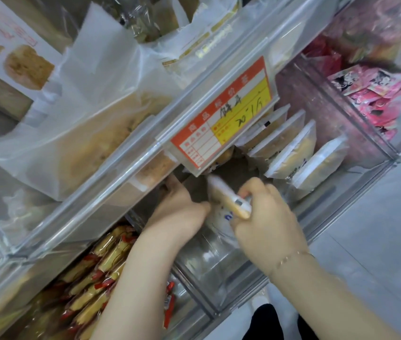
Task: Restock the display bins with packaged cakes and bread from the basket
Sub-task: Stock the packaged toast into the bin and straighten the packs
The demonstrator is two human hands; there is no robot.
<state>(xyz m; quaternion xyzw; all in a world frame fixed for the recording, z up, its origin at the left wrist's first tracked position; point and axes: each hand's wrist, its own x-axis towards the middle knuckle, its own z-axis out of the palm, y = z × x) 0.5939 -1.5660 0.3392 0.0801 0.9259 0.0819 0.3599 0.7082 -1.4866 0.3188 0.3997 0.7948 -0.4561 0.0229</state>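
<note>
A clear plastic display bin (356, 177) holds several packaged cakes in white wrappers (300, 153), standing on edge in a row at its right side. My right hand (268, 224) grips one more packaged cake (228, 197) over the open middle of that bin. My left hand (179, 209) reaches into the same bin under the shelf above, its fingertips hidden behind the shelf front; what it touches cannot be seen. The basket is out of view.
A red and yellow price tag (221, 119) hangs on the upper shelf rail just above the hands. Bins around hold yellow-and-red wrapped snacks (96, 280) at lower left, pink packets (376, 94) at right, and bagged bread (111, 148) above. Grey floor (378, 241) lies at right.
</note>
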